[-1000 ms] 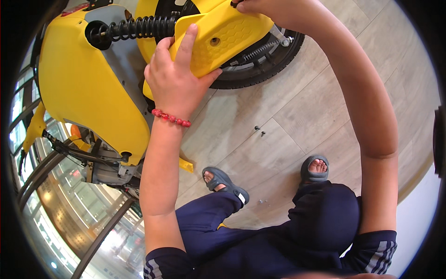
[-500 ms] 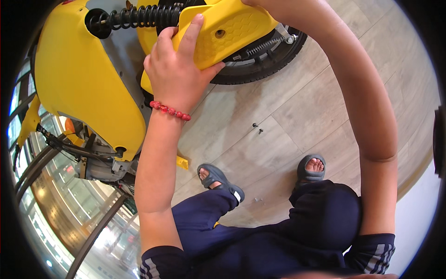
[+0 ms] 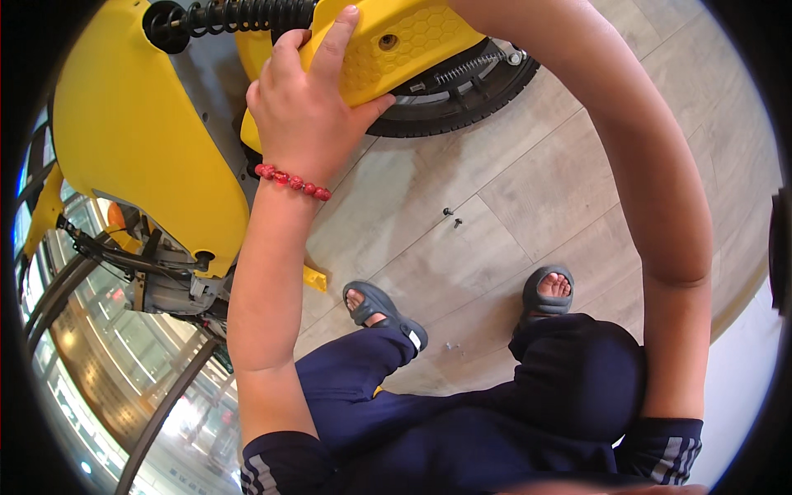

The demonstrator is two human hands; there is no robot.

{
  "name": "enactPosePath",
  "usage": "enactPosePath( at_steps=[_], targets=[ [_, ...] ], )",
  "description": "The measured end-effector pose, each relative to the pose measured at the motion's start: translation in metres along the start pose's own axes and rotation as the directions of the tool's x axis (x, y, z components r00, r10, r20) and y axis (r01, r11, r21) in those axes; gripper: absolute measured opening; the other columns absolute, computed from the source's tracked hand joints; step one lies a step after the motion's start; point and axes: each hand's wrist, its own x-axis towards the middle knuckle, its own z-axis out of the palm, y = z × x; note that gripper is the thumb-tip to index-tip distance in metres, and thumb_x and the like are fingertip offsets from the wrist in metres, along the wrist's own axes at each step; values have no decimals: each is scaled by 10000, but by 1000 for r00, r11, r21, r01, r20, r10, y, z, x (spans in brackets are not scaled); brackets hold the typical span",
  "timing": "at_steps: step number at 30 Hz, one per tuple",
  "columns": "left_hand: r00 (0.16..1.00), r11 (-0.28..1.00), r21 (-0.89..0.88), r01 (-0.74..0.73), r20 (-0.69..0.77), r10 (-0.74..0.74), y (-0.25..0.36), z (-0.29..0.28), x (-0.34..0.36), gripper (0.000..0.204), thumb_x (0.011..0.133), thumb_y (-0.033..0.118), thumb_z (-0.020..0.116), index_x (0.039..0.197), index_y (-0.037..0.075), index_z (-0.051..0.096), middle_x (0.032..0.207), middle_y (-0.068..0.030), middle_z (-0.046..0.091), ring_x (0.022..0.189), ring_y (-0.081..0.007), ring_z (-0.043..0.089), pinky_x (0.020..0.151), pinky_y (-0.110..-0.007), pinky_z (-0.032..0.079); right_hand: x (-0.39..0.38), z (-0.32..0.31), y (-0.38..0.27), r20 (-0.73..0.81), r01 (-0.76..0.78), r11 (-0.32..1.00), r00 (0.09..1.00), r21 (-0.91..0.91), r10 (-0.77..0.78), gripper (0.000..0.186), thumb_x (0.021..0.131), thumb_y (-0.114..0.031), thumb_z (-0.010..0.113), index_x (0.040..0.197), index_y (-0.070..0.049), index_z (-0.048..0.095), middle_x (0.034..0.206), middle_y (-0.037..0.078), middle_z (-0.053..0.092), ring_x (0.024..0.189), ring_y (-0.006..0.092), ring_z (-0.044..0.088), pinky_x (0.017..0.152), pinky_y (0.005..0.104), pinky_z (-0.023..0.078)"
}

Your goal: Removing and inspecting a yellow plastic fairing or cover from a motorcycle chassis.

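A yellow plastic cover panel (image 3: pixel 429 45) with a honeycomb texture and one screw hole lies over the wheel area of a yellow two-wheeler (image 3: pixel 136 124). My left hand (image 3: pixel 305 111), with a red bead bracelet at the wrist, grips the panel's near left end. Its index finger stretches over the panel's face and the thumb presses along the lower edge. My right arm (image 3: pixel 648 157) reaches up to the panel's far right side, where the hand is cut off by the top edge, its fingers hidden. Beneath the panel show a black tyre (image 3: pixel 462 120) and a silver spring (image 3: pixel 470 68).
Two dark screws (image 3: pixel 453 218) lie on the wood-look floor (image 3: pixel 528 186). Small pale bits (image 3: pixel 451 346) are near my left sandal (image 3: pixel 386 315). A small yellow piece (image 3: pixel 314 279) sits beside my left forearm. A black coil shock absorber (image 3: pixel 247 15) is at the top left.
The whole scene, panel and vehicle included, sits slightly higher and further left in the picture. My right hand has slipped further out past the top edge. My left hand keeps its grip.
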Motion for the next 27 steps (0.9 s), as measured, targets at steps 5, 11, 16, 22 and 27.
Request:
enactPosePath(
  at_steps=[5, 11, 16, 22, 27],
  targets=[
    [1000, 999, -30, 19, 23, -18, -1, -1, 0, 946, 526, 332, 878, 1354, 289, 423, 1118, -149, 533, 979, -319, 579, 800, -466, 481, -2, 13, 3, -152, 91, 996, 984, -15, -92, 140, 776, -97, 590, 744, 22, 657, 753, 219, 643, 765, 360, 640, 721, 414, 505],
    [987, 994, 48, 102, 119, -107, 6, -12, 1, 1010, 478, 282, 890, 1353, 244, 386, 1193, -169, 446, 1042, -359, 501, 872, -481, 407, -3, 9, -8, 109, 61, 958, 994, -281, -31, 120, 780, -73, 567, 742, -11, 663, 766, 181, 656, 758, 344, 645, 708, 401, 512],
    [984, 993, 12, 115, 135, -116, 9, -13, 2, 953, 516, 265, 876, 1345, 231, 409, 1185, -175, 465, 1042, -360, 511, 881, -478, 404, -13, 22, 7, -271, 127, 979, 948, -161, -167, 141, 804, -90, 552, 746, -20, 659, 768, 177, 656, 756, 335, 645, 691, 395, 512],
    [981, 992, 39, 116, 152, -121, 7, -15, -1, 928, 543, 248, 864, 1350, 232, 405, 1182, -174, 464, 1056, -360, 505, 893, -479, 390, 0, 21, -2, -33, -76, 975, 997, -210, 71, 171, 825, -130, 571, 753, 19, 609, 766, 197, 633, 778, 346, 625, 733, 419, 492],
    [983, 988, -74, 135, 138, -124, 13, -7, 2, 915, 559, 243, 859, 1352, 233, 403, 1182, -175, 462, 1066, -359, 498, 895, -480, 381, -8, 26, 15, -222, 116, 977, 963, -177, -154, 183, 833, -161, 588, 771, 9, 615, 788, 187, 639, 775, 360, 613, 720, 436, 477]
  ],
)
